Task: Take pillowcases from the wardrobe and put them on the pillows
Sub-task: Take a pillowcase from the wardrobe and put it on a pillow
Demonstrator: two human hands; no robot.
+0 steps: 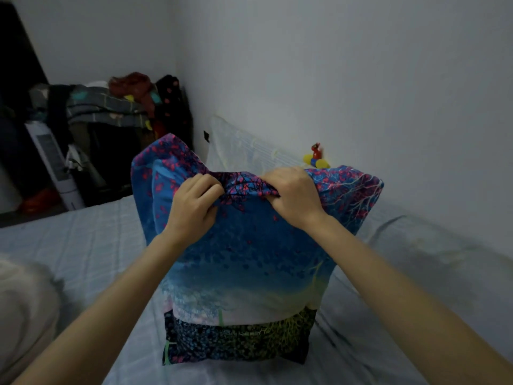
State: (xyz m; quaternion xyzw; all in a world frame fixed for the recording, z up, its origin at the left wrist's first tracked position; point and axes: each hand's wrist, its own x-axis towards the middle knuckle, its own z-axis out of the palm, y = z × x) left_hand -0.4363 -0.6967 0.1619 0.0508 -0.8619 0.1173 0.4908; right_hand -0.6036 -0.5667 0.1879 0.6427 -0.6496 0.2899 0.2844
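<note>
A pillow stands on end on the bed, covered by a blue pillowcase (244, 262) printed with pink blossoms and a dark band at the bottom. My left hand (191, 204) and my right hand (291, 195) both pinch the bunched open edge of the pillowcase at its top middle, close together. The pillow inside is hidden by the fabric. A second pillow (244, 151) in a pale striped cover leans against the wall behind it.
The bed (88, 245) has a pale blue sheet. A small red and yellow toy (316, 158) sits by the wall. A pile of clothes (111, 107) and a white appliance (55, 165) stand beyond the bed at left. A whitish bundle (25, 307) lies at lower left.
</note>
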